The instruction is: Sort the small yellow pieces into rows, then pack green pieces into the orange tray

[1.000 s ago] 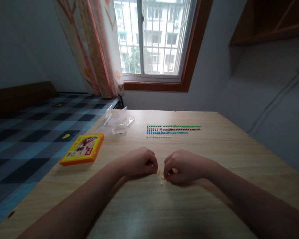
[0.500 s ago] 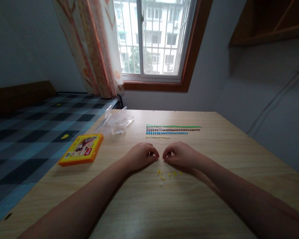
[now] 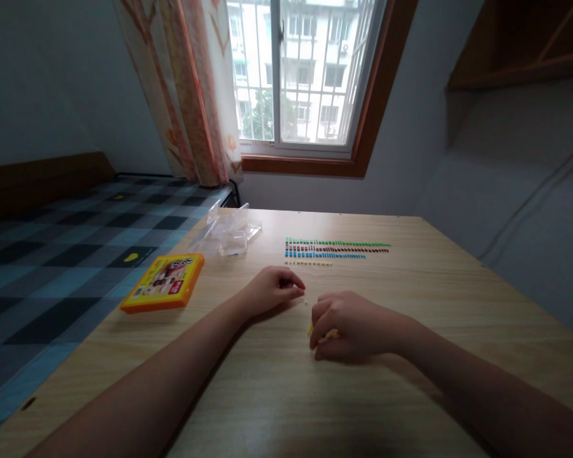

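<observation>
My left hand rests on the wooden table, thumb and forefinger brought together at the tips; whatever is between them is too small to make out. Just off those fingertips lies a tiny pale piece. Lower and to the right, my right hand is curled down over a few small yellow pieces, its thumb and fingertips close together at the tabletop. The fingers partly cover the yellow pieces and hide what they pinch, if anything. Beyond both hands is a short row of pale cream pieces.
Behind the cream row run blue, dark red and green rows of tiny pieces. Clear plastic trays and an orange-yellow box occupy the table's left side. A checked bed adjoins it.
My right hand has moved down toward me, over the yellow pieces. The left hand has stayed nearly in place, and a pale piece now shows by its fingertips. The view has shifted slightly.
</observation>
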The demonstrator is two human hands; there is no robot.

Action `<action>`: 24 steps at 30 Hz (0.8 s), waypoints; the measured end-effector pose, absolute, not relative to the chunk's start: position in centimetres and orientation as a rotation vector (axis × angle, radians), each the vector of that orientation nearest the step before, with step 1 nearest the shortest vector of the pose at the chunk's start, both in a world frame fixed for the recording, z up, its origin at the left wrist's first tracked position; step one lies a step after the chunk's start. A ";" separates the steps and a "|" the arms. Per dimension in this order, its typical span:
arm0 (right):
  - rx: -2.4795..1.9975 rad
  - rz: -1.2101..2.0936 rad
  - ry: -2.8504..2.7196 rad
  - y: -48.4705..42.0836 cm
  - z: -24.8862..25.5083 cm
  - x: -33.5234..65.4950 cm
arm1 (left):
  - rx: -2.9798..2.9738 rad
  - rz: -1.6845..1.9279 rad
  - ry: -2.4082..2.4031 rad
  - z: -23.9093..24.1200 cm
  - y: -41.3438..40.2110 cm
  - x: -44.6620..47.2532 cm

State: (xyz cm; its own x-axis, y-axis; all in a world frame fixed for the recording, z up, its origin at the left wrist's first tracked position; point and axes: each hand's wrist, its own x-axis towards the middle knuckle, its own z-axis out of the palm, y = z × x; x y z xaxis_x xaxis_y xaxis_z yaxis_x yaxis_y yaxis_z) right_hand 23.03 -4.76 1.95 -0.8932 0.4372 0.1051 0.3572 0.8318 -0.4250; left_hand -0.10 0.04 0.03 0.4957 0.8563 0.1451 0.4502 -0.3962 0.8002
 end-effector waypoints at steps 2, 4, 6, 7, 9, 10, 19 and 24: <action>-0.596 0.572 -2.831 -4.7 1.9 22.9 | 2.025 0.727 1.071 -0.1 0.1 -0.1; -0.574 0.562 -2.844 -4.6 1.9 22.9 | 2.013 0.726 1.073 -0.2 0.1 -0.2; -0.559 0.560 -2.844 -4.6 1.9 22.9 | 2.003 0.726 1.076 -0.3 0.1 -0.1; -0.557 0.560 -2.842 -4.7 1.9 23.0 | 2.001 0.725 1.077 -0.3 0.1 -0.1; -0.564 0.555 -2.838 -4.7 1.9 23.0 | 2.000 0.726 1.078 -0.3 0.0 -0.1; -0.570 0.557 -2.836 -4.7 1.9 23.0 | 2.000 0.726 1.077 -0.2 0.0 0.0; -0.566 0.587 -2.802 -4.5 1.5 23.2 | 1.989 0.723 1.073 0.1 -0.1 0.1; -0.543 0.609 -2.813 -4.6 1.7 23.2 | 2.016 0.711 1.076 0.0 -0.2 0.0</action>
